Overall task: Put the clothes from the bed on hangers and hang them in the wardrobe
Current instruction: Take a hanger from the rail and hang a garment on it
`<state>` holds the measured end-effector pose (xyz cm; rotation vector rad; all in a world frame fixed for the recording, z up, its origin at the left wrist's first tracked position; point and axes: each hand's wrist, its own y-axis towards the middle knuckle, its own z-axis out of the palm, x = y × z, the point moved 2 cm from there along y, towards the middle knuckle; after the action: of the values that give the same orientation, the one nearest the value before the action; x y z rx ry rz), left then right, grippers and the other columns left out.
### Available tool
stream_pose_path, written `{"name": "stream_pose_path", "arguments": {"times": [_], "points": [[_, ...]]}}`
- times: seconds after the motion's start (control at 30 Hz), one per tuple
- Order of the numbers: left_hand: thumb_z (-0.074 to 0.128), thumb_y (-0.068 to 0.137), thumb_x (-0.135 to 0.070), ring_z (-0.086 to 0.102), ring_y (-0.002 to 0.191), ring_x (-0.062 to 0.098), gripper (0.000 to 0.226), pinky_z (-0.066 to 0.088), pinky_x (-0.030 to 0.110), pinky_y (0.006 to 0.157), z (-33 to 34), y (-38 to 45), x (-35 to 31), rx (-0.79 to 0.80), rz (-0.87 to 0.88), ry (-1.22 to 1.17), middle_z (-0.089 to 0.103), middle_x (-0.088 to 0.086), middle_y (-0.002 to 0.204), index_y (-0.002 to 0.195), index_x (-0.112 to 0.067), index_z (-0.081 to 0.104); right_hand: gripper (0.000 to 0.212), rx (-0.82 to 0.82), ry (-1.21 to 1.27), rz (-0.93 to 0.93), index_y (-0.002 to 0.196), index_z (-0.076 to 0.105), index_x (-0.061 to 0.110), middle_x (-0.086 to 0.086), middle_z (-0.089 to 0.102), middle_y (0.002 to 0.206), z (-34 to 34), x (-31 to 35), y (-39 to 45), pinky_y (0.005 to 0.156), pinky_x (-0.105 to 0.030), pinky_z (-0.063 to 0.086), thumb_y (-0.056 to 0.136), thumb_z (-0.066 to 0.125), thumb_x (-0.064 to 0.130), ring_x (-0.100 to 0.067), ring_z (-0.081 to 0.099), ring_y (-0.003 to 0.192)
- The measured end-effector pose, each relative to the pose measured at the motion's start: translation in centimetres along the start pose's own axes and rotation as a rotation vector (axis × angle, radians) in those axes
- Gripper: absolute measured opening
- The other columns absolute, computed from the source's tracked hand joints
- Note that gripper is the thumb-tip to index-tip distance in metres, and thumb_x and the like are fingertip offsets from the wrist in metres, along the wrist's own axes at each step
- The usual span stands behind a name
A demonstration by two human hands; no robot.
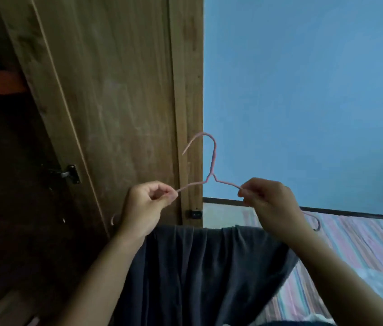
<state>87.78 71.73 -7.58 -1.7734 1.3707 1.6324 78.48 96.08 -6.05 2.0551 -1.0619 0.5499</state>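
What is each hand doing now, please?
Left hand: closed, pinching the left arm of the pink hanger.
Right hand: closed, pinching its right arm; a dark garment hangs below.

Blue wall point(303, 90) at right — dim light — black baseboard strip point(350, 214) below.

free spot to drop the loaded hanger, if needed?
Striped bedsheet right of the right hand looks bare, between the dark garment and the wall. Centre is crowded: both hands grip the pink hanger.
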Motion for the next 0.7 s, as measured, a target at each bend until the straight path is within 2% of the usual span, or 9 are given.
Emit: {"name": "stream_pose_path", "arguments": {"times": [0.13, 0.23, 0.3, 0.37, 0.5, 0.6, 0.7], "points": [[0.077, 0.082, -0.014, 0.068, 0.072, 0.007, 0.016, 0.052, 0.025, 0.069, 3.1, 0.9, -1.0, 0.145, 0.032, -0.01, 0.073, -0.005, 0.073, 0.075, -0.028, 0.076, 0.026, -0.107, -0.058, 0.114, 0.069, 0.067, 0.033, 0.02, 0.067, 0.067, -3.0, -1.3, -2.2, 0.066, -0.025, 0.045, 0.089, 0.068, 0.017, -0.004, 0.062, 0.066], [0.076, 0.083, -0.015, 0.068, 0.069, 0.009, 0.01, 0.055, 0.019, 0.066, 5.1, 1.4, -1.9, 0.253, 0.04, -0.016, 0.073, -0.003, 0.071, 0.076, -0.021, 0.076, 0.031, -0.19, -0.093, 0.184, 0.067, 0.066, 0.038, 0.023, 0.068, 0.067, -4.8, -1.5, -4.2, 0.063, -0.023, 0.044, 0.09, 0.069, 0.016, 0.002, 0.062, 0.066], [0.076, 0.083, -0.011, 0.067, 0.065, 0.011, 0.01, 0.054, 0.022, 0.068, 6.4, 1.5, -2.5, 0.325, 0.051, -0.048, 0.072, 0.002, 0.069, 0.075, -0.018, 0.075, 0.031, -0.247, -0.139, 0.229, 0.069, 0.065, 0.04, 0.026, 0.068, 0.07, -5.7, -1.4, -5.6, 0.062, -0.023, 0.044, 0.09, 0.069, 0.017, 0.003, 0.062, 0.067], [0.076, 0.082, -0.008, 0.066, 0.064, 0.013, 0.011, 0.054, 0.028, 0.071, 7.4, 1.4, -3.0, 0.382, 0.062, -0.082, 0.072, 0.006, 0.068, 0.074, -0.016, 0.074, 0.029, -0.31, -0.174, 0.269, 0.072, 0.067, 0.041, 0.029, 0.068, 0.072, -6.4, -0.9, -7.2, 0.063, -0.023, 0.042, 0.09, 0.07, 0.018, 0.007, 0.062, 0.071], [0.077, 0.082, -0.008, 0.066, 0.061, 0.007, 0.013, 0.052, 0.015, 0.063, 8.6, 0.8, -3.3, 0.515, 0.097, -0.099, 0.072, 0.001, 0.065, 0.073, -0.017, 0.074, 0.024, -0.413, -0.204, 0.351, 0.077, 0.071, 0.039, 0.027, 0.069, 0.072, -7.1, 0.4, -10.5, 0.069, -0.024, 0.047, 0.088, 0.073, 0.018, 0.008, 0.064, 0.073], [0.079, 0.08, -0.011, 0.065, 0.06, 0.006, 0.012, 0.051, 0.022, 0.065, 9.3, 0.0, -3.6, 0.598, 0.11, -0.114, 0.071, 0.001, 0.064, 0.071, -0.019, 0.075, 0.019, -0.46, -0.215, 0.429, 0.081, 0.075, 0.035, 0.024, 0.071, 0.071, -7.4, 1.4, -13.0, 0.074, -0.026, 0.051, 0.087, 0.074, 0.017, 0.006, 0.066, 0.073], [0.081, 0.078, -0.015, 0.068, 0.064, 0.01, 0.009, 0.05, 0.025, 0.069, 10.1, -1.1, -3.8, 0.686, 0.123, -0.124, 0.072, 0.001, 0.066, 0.072, -0.019, 0.075, 0.017, -0.513, -0.247, 0.486, 0.085, 0.077, 0.032, 0.023, 0.071, 0.072, -7.4, 2.6, -16.0, 0.071, -0.018, 0.047, 0.087, 0.075, 0.015, 0.01, 0.066, 0.073]]}}
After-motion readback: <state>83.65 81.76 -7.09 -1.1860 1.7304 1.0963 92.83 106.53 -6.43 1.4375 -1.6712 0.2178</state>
